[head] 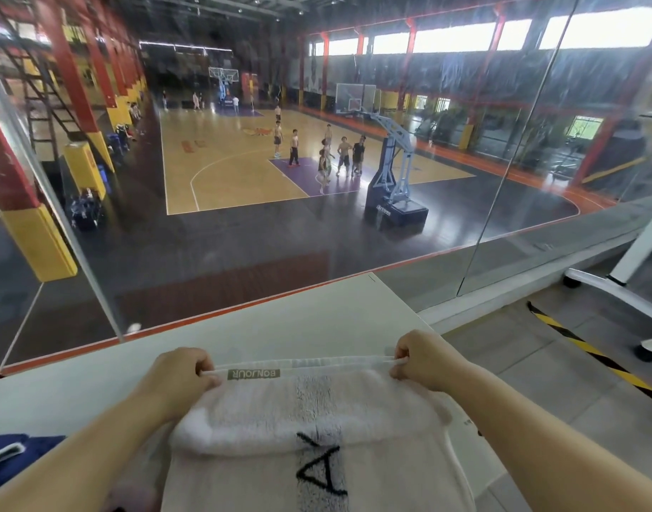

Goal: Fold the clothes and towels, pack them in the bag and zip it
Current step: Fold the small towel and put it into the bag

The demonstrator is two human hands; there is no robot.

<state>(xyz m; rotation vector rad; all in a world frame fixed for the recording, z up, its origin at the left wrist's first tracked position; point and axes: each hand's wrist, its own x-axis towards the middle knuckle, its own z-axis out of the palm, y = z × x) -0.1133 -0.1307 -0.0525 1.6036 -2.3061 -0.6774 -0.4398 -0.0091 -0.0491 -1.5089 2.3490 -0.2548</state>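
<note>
Towel (309, 419) long axis toward camera; left grip (180, 375), right grip (424, 358) pinch far hem

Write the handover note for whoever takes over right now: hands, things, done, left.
Left hand: pinches the left corner of the white towel's far hem.
Right hand: pinches the right corner of that hem.
Towel: on the white table, doubled over itself mid-fold.
Blue fabric item at the left edge; cannot tell what it is.
Done: first fold under way.
Left: finish folding, pack everything, zip up.
</note>
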